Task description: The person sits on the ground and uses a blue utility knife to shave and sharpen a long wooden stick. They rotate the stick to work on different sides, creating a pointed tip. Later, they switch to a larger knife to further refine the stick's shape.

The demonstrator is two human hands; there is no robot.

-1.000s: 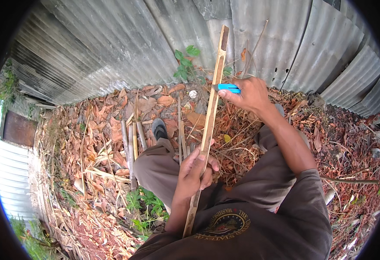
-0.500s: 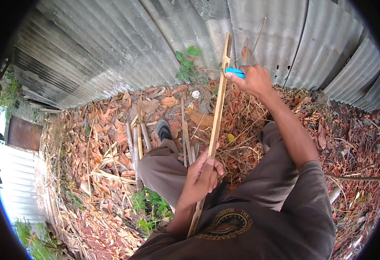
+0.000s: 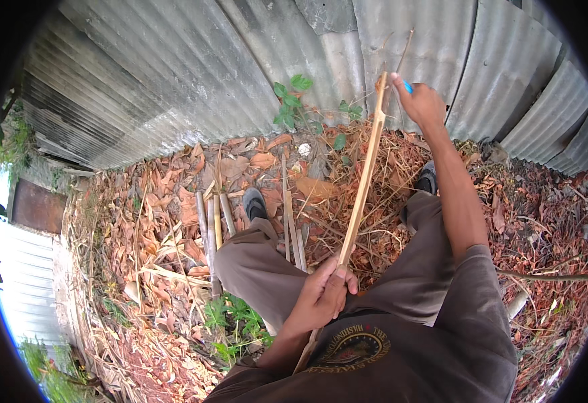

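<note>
Split bamboo strip (image 3: 361, 195) slanting away from body, left hand (image 3: 326, 290) wrapped round its lower part; right hand (image 3: 423, 104) gripping blue-handled cutter (image 3: 408, 87) beside far tip. Pale upper length suggests shaving partly done; browner near end probably remains

An outdoor yard was shown, bounded across the upper part of the frame by a corrugated metal fence (image 3: 193, 74). Dry brown leaves (image 3: 180, 201) were strewn over the middle, and reddish plant litter (image 3: 542, 282) was spread at the right. A green vine (image 3: 285, 116) was rooted near the fence's foot, upper centre; leafy weeds (image 3: 217, 312) were seen lower left of centre. The far left edge was brightened by daylight.
</note>
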